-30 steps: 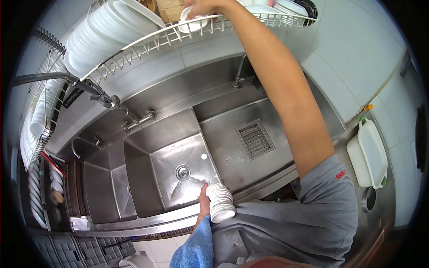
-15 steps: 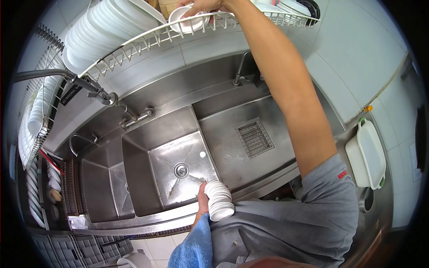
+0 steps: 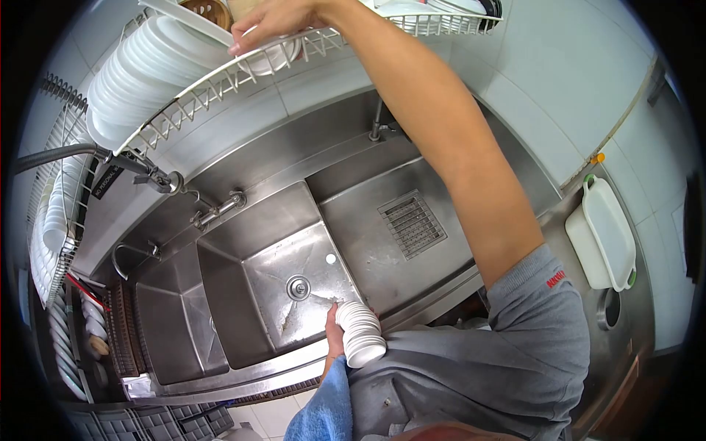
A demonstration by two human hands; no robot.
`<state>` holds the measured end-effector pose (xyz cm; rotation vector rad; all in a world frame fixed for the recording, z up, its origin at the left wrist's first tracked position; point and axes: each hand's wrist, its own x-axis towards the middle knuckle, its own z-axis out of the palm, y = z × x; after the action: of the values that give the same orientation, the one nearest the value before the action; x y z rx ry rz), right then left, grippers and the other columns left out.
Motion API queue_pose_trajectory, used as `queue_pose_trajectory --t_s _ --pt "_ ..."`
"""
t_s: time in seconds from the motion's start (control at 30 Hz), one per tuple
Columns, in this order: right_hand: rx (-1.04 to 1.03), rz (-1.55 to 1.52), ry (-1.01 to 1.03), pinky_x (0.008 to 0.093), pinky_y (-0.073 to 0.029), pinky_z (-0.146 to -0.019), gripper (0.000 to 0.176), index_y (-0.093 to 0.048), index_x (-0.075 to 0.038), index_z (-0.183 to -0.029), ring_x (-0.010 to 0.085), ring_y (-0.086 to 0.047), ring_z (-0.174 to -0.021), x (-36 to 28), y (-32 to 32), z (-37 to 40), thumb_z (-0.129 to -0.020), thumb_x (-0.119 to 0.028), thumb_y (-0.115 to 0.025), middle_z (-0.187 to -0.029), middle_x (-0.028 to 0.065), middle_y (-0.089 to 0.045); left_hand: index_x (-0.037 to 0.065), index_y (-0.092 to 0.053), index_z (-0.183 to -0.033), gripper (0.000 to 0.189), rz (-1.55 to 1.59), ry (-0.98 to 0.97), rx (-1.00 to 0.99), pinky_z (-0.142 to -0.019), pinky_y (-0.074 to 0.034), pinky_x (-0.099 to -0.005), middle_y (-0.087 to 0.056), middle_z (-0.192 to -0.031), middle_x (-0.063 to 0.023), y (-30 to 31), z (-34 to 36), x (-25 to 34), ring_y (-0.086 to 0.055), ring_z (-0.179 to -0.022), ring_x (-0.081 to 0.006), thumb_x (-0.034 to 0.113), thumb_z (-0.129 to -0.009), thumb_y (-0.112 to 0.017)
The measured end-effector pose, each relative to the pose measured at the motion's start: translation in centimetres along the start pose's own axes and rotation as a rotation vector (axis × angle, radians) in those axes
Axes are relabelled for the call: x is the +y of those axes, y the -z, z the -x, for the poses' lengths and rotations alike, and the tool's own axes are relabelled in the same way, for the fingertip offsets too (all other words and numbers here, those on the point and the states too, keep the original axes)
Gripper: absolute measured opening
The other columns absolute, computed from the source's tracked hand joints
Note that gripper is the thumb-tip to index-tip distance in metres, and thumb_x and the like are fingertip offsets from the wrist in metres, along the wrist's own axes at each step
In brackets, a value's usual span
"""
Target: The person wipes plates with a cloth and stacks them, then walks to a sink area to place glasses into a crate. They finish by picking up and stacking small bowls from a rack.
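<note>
My left hand (image 3: 334, 332) is closed around a stack of small white bowls (image 3: 360, 334), held tilted in front of my body above the sink's front edge. A blue towel (image 3: 323, 408) hangs over my left forearm. My right arm stretches up to the white wire rack (image 3: 213, 87), where my right hand (image 3: 279, 18) curls over some white bowls (image 3: 271, 60) behind the rack's front rail. One fingertip shows near the rail, left of these bowls; the other fingers are partly hidden.
Large white plates (image 3: 147, 81) stand in the rack to the left. Below are steel sink basins (image 3: 283, 272), a spray faucet (image 3: 165, 180) and a drain grate (image 3: 413, 224). A white tub (image 3: 603, 235) with green handles sits at the right.
My right hand has shifted left along the rack, and the bowls under it sit slightly further left. The view has turned a little. My left hand keeps its stack.
</note>
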<state>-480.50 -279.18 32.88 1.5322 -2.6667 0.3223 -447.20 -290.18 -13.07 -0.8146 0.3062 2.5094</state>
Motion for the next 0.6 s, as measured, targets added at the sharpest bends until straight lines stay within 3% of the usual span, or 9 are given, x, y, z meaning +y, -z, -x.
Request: queue_pose_trajectory --t_s 0.33,0.4,0.5,0.6 --pt "0.037 -0.282 -0.038 0.0417 -0.041 -0.099 0.036 -0.060 -0.007 -0.119 0.0263 -0.053 -0.117 0.0 -1.1 -0.8 -0.089 -0.026 -0.059 -0.128 0.0148 -0.056 -0.002 -0.056 -0.106 0.056 -0.088 -0.058 0.009 -0.079 -0.052 -0.0503 -0.062 -0.098 -0.0249 -1.2 0.6 0.2 -0.062 -0.087 -0.0378 0.050 -0.089 -0.046" --pt "0.005 -0.261 -0.085 0.0367 -0.046 -0.094 0.031 -0.062 -0.005 -0.115 0.0244 -0.057 -0.109 -0.3 -0.4 0.7 -0.086 -0.014 -0.060 -0.119 0.0140 -0.062 -0.003 -0.057 -0.105 0.056 -0.088 -0.070 0.008 -0.079 -0.053 -0.0501 -0.063 -0.097 -0.0248 -1.3 0.6 0.3 -0.062 -0.086 -0.0376 0.050 -0.089 -0.046" --pt "0.084 -0.240 0.048 0.0339 -0.048 -0.090 0.029 -0.064 -0.003 -0.113 0.0238 -0.060 -0.103 2.1 -0.7 0.5 -0.085 -0.008 -0.059 -0.111 0.0137 -0.065 -0.003 -0.057 -0.104 0.056 -0.079 -0.072 0.005 -0.078 -0.053 -0.0499 -0.063 -0.095 -0.0247 -1.5 0.8 0.2 -0.063 -0.085 -0.0375 0.050 -0.090 -0.045" --pt "0.139 -0.282 -0.002 0.0346 -0.048 -0.090 0.033 -0.062 -0.003 -0.115 0.0247 -0.060 -0.103 2.6 -1.1 0.1 -0.082 -0.005 -0.060 -0.109 0.0136 -0.065 -0.004 -0.058 -0.103 0.057 -0.069 -0.063 0.009 -0.078 -0.054 -0.0496 -0.063 -0.094 -0.0245 -1.7 1.0 -0.2 -0.064 -0.084 -0.0373 0.050 -0.090 -0.044"
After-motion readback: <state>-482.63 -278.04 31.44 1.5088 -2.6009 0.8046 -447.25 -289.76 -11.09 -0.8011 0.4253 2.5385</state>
